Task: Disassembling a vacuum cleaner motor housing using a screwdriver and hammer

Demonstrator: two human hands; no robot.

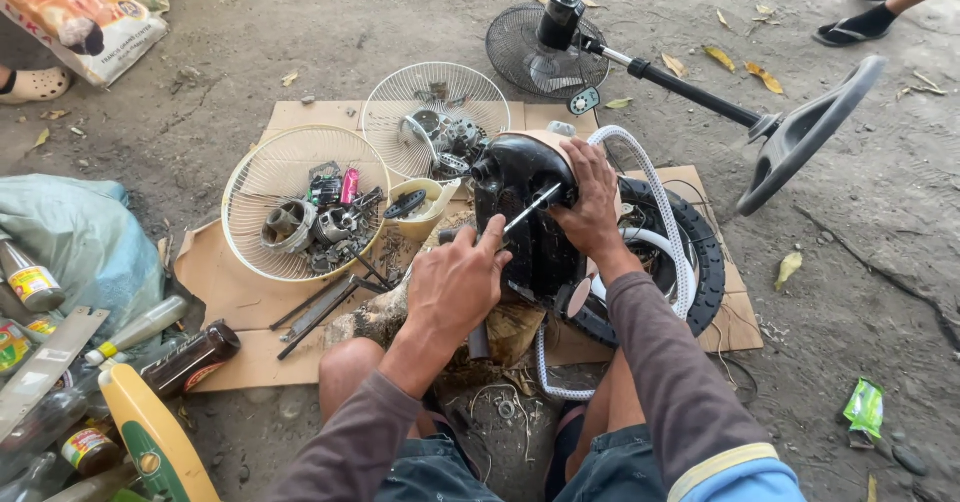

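Two hands work a screwdriver into a black fan motor housing on cardboard.

The black motor housing [525,202] sits on end over a flattened cardboard sheet [250,302] on the ground, between the person's knees. The left hand [455,282] has its grip closed around the screwdriver [530,208], whose shaft slants up against the housing; the right hand [590,202] is clamped over the housing's top. Behind lie a black fan guard [700,262] and white cord. To the left, two white wire guards [290,202] hold loose metal parts; bottles [190,357] lie nearby.
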